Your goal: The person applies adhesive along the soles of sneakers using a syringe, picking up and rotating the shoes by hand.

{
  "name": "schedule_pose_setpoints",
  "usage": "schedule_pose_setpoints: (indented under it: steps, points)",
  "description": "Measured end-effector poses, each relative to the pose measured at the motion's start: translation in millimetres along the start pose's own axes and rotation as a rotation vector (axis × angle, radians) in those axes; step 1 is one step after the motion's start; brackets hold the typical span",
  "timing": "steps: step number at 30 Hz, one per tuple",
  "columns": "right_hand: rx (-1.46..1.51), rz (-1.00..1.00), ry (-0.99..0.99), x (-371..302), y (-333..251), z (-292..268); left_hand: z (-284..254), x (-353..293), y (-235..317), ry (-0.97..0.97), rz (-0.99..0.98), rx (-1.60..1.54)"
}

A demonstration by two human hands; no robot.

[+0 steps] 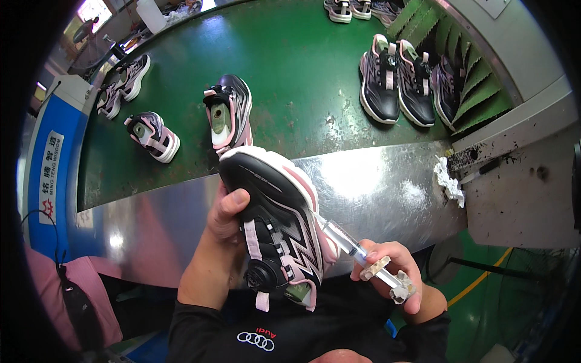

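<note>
My left hand (227, 212) is closed around the toe end of a black and pink sneaker (275, 199), its thumb on the upper. The shoe is tilted on its side, white and pink sole facing right, with a round black dial (261, 275) near its collar. My right hand (393, 266) grips a clear syringe (346, 241) with crusted, pale flanges and plunger end. The syringe's tip meets the seam between upper and sole. Just beyond the held shoe, another sneaker (229, 115) of the same kind stands on the green belt, a green insert inside it.
Several like sneakers (381, 81) stand at the right of the green belt (290, 78), beside green flaps (481, 91). More sneakers (152, 136) sit at left. A steel ledge (375, 187) runs along the near edge, with crumpled white paper (449, 181) at its right end.
</note>
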State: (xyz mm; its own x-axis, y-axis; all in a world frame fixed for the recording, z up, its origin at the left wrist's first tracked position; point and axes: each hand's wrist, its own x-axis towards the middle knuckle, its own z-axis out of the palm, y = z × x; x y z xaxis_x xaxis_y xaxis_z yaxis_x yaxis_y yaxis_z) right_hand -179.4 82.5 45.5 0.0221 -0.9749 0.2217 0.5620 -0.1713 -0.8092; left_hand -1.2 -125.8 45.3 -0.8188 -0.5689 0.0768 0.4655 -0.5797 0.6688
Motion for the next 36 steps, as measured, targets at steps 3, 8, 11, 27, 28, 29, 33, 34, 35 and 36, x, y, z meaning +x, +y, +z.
schedule_pose_setpoints:
  steps: [3,8,11,27,28,29,33,34,35,36]
  points:
    - [0.05,0.006,-0.057,-6.2,4.3,-3.2,-8.9,-3.7,-2.9,0.118,0.024,0.163]
    - [0.034,0.059,-0.051,-15.3,6.8,-2.4,-11.3,-8.0,-6.1,0.271,0.014,-0.087]
    - [0.006,0.055,-0.076,-21.2,7.8,-2.3,-20.1,-10.0,-4.9,0.247,-0.016,-0.102]
    - [-0.031,0.012,-0.009,-56.2,18.9,-1.4,-27.8,-6.5,-4.5,0.309,-0.076,-0.261]
    - [-0.02,0.007,-0.004,-57.3,20.0,-2.8,-29.1,-6.4,-4.3,0.331,-0.066,-0.256]
    - [-0.026,-0.002,-0.01,-58.3,20.7,-4.6,-30.9,-7.0,-4.3,0.341,-0.056,-0.238]
    - [0.013,-0.011,0.011,-64.3,26.5,-8.5,-28.3,-7.7,-4.4,0.364,-0.048,-0.244]
    - [0.019,-0.016,0.017,-66.4,28.4,-9.3,-28.6,-8.2,-5.1,0.365,-0.056,-0.24]
    - [0.038,-0.004,0.027,-68.1,29.9,-9.6,-29.8,-8.9,-4.0,0.375,-0.056,-0.233]
    - [0.058,0.008,0.038,-69.7,31.3,-10.0,-31.0,-9.8,-2.5,0.384,-0.055,-0.227]
